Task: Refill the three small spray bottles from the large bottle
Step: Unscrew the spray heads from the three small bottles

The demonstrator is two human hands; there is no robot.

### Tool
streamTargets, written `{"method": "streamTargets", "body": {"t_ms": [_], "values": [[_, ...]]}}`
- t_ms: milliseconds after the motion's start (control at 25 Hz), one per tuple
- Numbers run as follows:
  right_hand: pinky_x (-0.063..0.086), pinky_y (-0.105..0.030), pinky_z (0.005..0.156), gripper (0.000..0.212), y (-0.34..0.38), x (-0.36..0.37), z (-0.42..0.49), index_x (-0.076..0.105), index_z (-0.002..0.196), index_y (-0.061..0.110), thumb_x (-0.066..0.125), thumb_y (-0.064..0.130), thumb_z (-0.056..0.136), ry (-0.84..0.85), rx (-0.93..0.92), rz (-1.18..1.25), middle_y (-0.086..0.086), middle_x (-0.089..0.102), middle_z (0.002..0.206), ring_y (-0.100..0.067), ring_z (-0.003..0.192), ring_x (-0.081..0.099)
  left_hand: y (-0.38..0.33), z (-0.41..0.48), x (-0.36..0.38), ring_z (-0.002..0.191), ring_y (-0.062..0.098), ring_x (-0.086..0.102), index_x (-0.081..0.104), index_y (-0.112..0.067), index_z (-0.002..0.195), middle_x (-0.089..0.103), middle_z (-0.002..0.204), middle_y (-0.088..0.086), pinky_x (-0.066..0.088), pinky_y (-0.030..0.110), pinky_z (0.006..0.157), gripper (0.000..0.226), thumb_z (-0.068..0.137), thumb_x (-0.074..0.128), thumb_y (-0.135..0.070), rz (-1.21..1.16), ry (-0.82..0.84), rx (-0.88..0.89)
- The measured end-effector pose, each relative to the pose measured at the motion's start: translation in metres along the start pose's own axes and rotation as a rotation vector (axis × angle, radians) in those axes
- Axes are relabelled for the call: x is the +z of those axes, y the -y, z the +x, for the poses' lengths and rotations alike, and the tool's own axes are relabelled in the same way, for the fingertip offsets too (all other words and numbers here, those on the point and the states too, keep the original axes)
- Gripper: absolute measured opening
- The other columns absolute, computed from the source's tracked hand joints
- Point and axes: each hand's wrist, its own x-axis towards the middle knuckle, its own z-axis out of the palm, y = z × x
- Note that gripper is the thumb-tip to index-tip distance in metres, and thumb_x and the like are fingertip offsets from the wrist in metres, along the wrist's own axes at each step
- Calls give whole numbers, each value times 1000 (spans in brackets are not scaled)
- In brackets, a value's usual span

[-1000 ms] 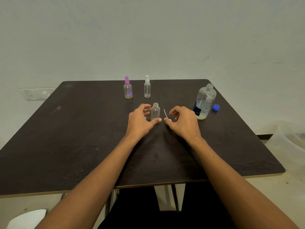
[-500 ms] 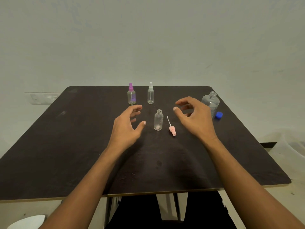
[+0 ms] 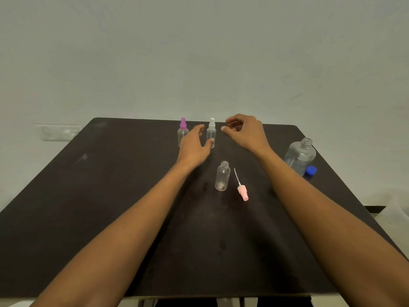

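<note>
An uncapped small clear bottle (image 3: 222, 176) stands mid-table, with its pink spray head (image 3: 242, 191) lying just to its right. At the back stand a small bottle with a purple spray head (image 3: 182, 132) and one with a white spray head (image 3: 211, 132). My left hand (image 3: 194, 145) is open, its thumb touching the base of the white-topped bottle and its fingers between the two back bottles. My right hand (image 3: 244, 131) hovers open just right of that bottle, not touching it. The large clear bottle (image 3: 299, 156) stands uncapped at the right, its blue cap (image 3: 311, 170) beside it.
The dark table (image 3: 88, 207) ends at a pale wall behind the bottles. A wall socket plate (image 3: 58, 131) sits at the left. A pale tub (image 3: 396, 209) is on the floor at the right.
Both hands left the uncapped bottle and its pink spray head and moved back to the white-topped bottle. The view tilted up.
</note>
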Motion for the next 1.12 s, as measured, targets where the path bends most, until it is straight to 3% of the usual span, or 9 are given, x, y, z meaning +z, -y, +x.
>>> {"method": "streamTargets", "body": {"t_ms": [200, 360, 520, 640, 800, 1000, 1120], "values": [[58, -24, 90, 44, -14, 37, 43, 77, 118, 13, 87, 38, 83, 101, -10, -29, 0, 78, 104, -9, 92, 72, 7, 36, 25, 139, 26, 54, 44, -8, 154, 58, 150, 11, 43, 33, 111, 68, 96, 73, -28, 65, 34, -29], [58, -25, 84, 38, -19, 54, 59, 79, 111, 13, 86, 39, 84, 91, -37, -54, 1, 79, 97, -10, 89, 72, 11, 46, 38, 112, 23, 68, 56, -10, 139, 71, 123, 8, 48, 26, 87, 48, 96, 73, -25, 51, -1, -43], [60, -29, 80, 25, -22, 59, 60, 80, 99, 12, 86, 32, 84, 98, -60, -93, 1, 77, 87, -10, 81, 72, 15, 47, 42, 89, 16, 69, 65, -11, 122, 74, 101, 4, 60, 40, 86, 26, 98, 70, -19, 81, -69, -59], [60, -28, 79, 24, -15, 48, 56, 81, 98, 11, 86, 30, 84, 93, -82, -81, -1, 78, 87, -11, 80, 72, 6, 43, 37, 95, 17, 72, 67, -10, 124, 75, 105, 5, 60, 38, 91, 27, 98, 71, -19, 83, -91, -35], [57, -24, 74, 29, 14, 20, 51, 79, 94, 10, 85, 37, 85, 86, -145, -111, 1, 75, 83, -12, 78, 71, -18, 32, 12, 103, 15, 72, 69, -13, 123, 76, 111, 2, 52, 24, 92, 28, 97, 72, -24, 90, -141, 31], [42, -20, 59, 33, 72, -24, 31, 76, 83, 15, 85, 47, 82, 77, -267, -200, 6, 65, 68, -11, 66, 63, -48, -4, -33, 99, 14, 73, 72, -20, 117, 77, 106, -4, 58, 34, 94, 26, 94, 75, -30, 38, -219, 129], [44, -26, 63, 33, 105, -39, 9, 75, 88, 12, 82, 44, 88, 195, -360, -272, 3, 67, 72, -16, 69, 63, -56, -41, -61, 94, 8, 73, 73, -17, 118, 77, 103, -6, 59, 25, 90, 31, 92, 79, -33, 8, -247, 140]]}}
